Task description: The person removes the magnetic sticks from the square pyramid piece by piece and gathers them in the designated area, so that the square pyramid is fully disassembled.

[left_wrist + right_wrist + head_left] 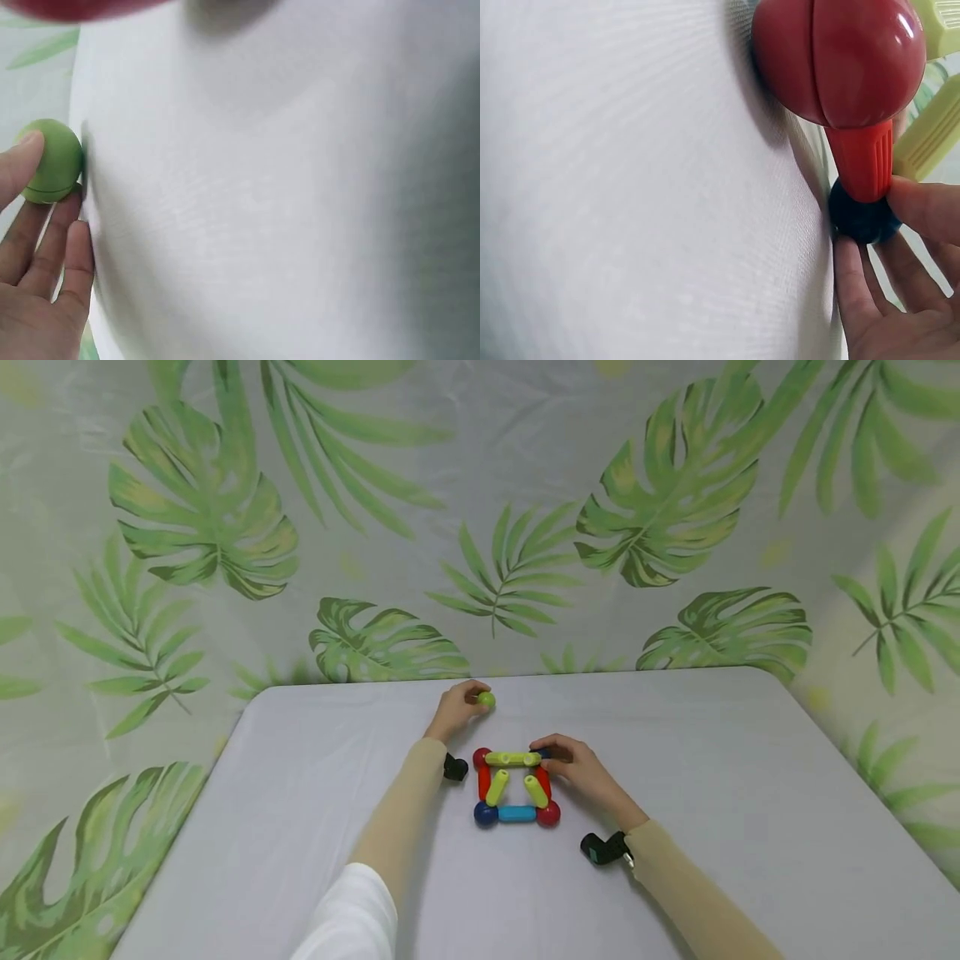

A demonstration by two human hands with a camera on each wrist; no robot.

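Note:
My left hand pinches a green ball between thumb and fingers near the table's far edge; the left wrist view shows the ball close above the cloth. My right hand grips the dark blue ball at the far right corner of a square frame of balls and rods. A red rod joins that ball to the near right red ball. A light blue rod runs to the near left dark blue ball. Yellow-green rods tilt up from the near corners.
The far left corner is a red ball, with a yellow-green rod along the far side. A white cloth covers the table. Behind it hangs a leaf-print curtain. Both wrists carry black cameras.

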